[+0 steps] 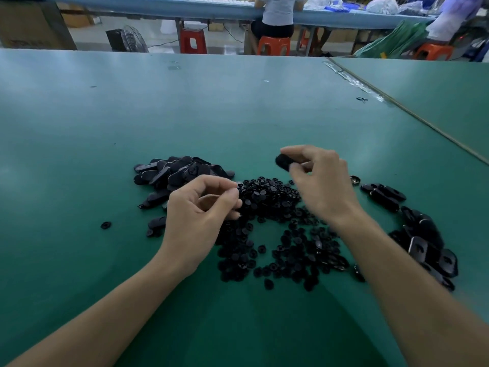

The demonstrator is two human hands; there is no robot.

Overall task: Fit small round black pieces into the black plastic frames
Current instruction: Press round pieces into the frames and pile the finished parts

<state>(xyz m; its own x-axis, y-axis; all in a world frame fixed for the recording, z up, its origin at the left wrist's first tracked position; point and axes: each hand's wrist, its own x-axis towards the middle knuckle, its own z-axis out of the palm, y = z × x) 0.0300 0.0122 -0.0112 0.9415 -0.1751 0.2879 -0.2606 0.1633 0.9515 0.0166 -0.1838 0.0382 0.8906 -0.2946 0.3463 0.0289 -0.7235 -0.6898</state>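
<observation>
Two hands over round pieces [275,229]: right hand [321,186] pinches one frame [284,163] aloft, left hand [203,207] fingertips together, contents unclear; seat piece squarely, press evenly.

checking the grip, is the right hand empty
No, the right hand pinches a black frame between thumb and fingers above the table.

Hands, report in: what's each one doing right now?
Right hand pinching a black frame, lifted. Left hand fingers pinched at the pile of round pieces; contents unclear. Nothing in the way.
</observation>
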